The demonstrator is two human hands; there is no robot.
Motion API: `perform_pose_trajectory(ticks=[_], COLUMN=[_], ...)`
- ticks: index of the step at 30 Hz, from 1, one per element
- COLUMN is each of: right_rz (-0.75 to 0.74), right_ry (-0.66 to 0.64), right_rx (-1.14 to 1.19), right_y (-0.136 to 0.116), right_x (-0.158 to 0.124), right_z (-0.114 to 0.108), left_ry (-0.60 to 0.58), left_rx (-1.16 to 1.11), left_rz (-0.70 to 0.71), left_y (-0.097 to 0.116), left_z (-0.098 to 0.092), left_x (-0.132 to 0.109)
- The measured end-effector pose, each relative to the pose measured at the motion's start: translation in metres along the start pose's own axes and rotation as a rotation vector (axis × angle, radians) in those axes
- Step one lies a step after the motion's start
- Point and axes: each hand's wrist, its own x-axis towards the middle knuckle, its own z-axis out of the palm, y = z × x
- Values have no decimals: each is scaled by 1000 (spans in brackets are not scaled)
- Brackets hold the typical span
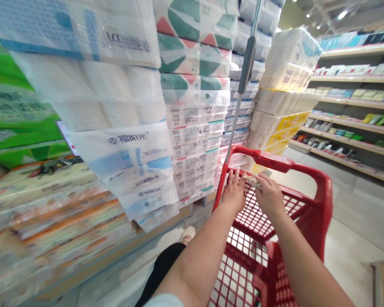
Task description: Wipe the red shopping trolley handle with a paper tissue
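A red plastic shopping cart [321,194] with a lattice body stands before me. Both arms reach down over it. My left hand [234,189] lies near its inner rim, fingers stretched out and slightly apart. Close to its fingertips is a small pale crumpled piece [253,181], too blurred to name. My right hand [270,196] has its fingers bent and closed on that piece from the right. Rising from the cart's left corner is a thin metal pole [235,123] with a grey grip [247,64].
Tall stacks of wrapped tissue packs [131,149] line the left. Green packs [16,102] and a bunch of keys [56,165] are at far left. Shelves [358,100] of small goods stand at right, beyond the tiled floor [348,238]. My shoe [188,233] shows beside the cart.
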Motion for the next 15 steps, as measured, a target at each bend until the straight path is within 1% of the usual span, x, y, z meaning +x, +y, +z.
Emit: perform_pose_trajectory(ticks=[1, 2, 5, 6, 7, 10, 11, 12, 15], right_rz=[-22, -3, 173, 202, 197, 71, 50, 58, 170], right_ry=[-18, -12, 92, 109, 106, 18, -4, -12, 32], right_rx=[13, 6, -62, -71, -66, -28, -27, -33, -53], right_y=[0, 0, 2, 2, 2, 1, 1, 1, -1], right_x=[0, 0, 0, 0, 0, 0, 0, 0, -2], right_z=[1, 1, 1, 1, 1, 1, 1, 1, 1], left_ry=[8, 14, 20, 18, 15, 16, 17, 18, 16], left_rx=[-1, -4, -11, -11, -8, 1, 2, 2, 2], left_rz=[0, 2, 9, 10, 8, 4, 5, 8, 13], left_y=[0, 0, -1, -1, -1, -1, -1, 0, 0], left_z=[0, 1, 2, 2, 1, 1, 1, 1, 1], left_x=[0, 0, 1, 1, 1, 1, 1, 1, 0])
